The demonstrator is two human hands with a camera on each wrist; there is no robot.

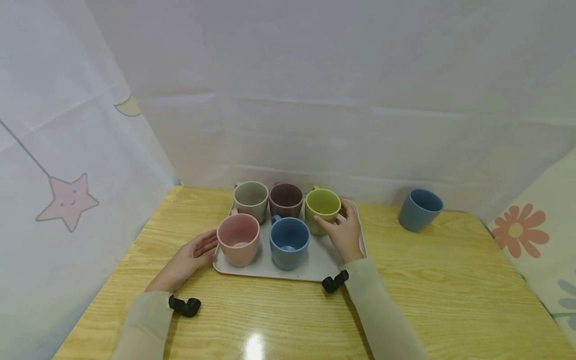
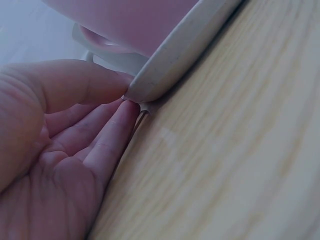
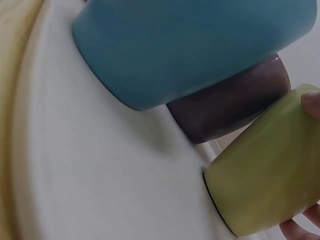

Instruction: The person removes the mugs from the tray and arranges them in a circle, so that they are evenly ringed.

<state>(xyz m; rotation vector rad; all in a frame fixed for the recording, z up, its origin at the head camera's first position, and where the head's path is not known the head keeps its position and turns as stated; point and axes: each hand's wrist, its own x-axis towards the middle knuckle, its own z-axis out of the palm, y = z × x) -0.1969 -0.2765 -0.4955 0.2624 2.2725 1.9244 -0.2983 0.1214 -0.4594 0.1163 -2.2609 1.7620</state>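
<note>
My right hand (image 1: 345, 232) grips a yellow-green mug (image 1: 322, 212), thumb on its near side and fingers round the right. The mug stands at the back right of a white tray (image 1: 326, 257); its base appears to touch the tray in the right wrist view. Thumb and fingertips of my left hand (image 1: 191, 260) pinch the tray's rim (image 2: 160, 75) at the left, beside a pink mug (image 1: 238, 240). To the right of the pink one is a blue mug (image 1: 289, 245). Behind them stand a grey-green mug (image 1: 250, 200) and a dark brown mug (image 1: 286, 201).
Another blue cup (image 1: 420, 210) stands apart on the wooden table (image 1: 432, 285), right of the tray. A pale cloth (image 1: 315, 100) hangs behind the table's back edge, with printed cloth at both sides.
</note>
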